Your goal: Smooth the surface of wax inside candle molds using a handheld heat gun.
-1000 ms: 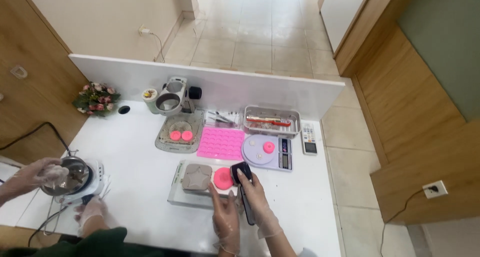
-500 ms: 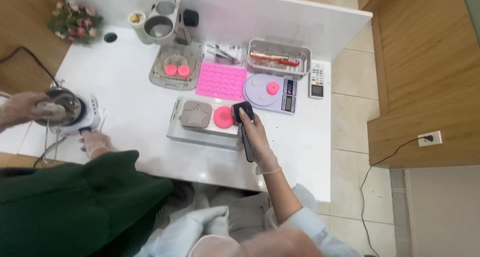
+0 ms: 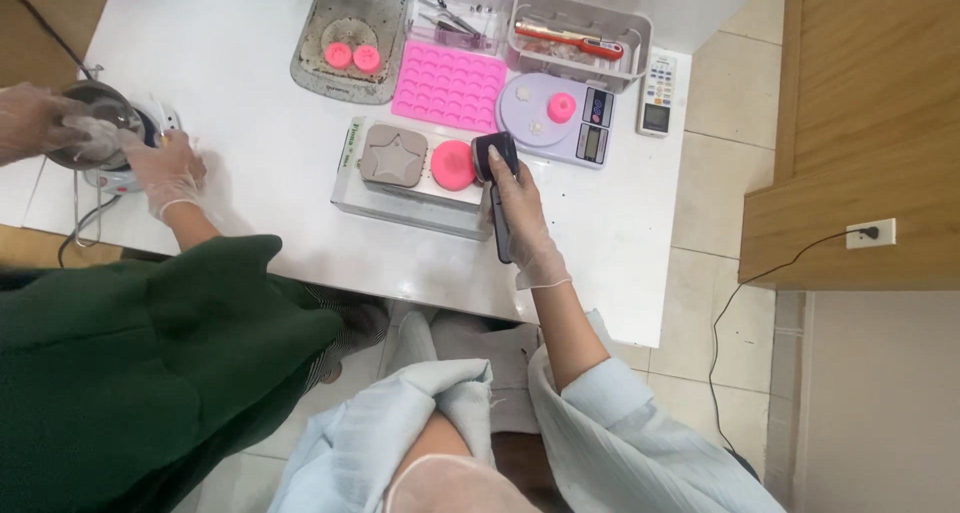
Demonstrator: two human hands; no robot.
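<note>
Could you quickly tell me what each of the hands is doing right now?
Left hand: gloved, low by the lap, holding nothing visible.
Right hand: closed around a black handheld device.

Clear thin gloves on both hands (image 3: 525,218), pale blue sleeves.

A white table (image 3: 250,173) carried a grey tray (image 3: 350,43), a pink mould (image 3: 448,85), a scale (image 3: 555,123), a remote (image 3: 658,95) and a white box (image 3: 405,198).

White table (image 3: 250,173), pale tiled floor (image 3: 715,173), wood-panelled wall (image 3: 860,123) with socket (image 3: 870,233), daylight perhaps overhead
</note>
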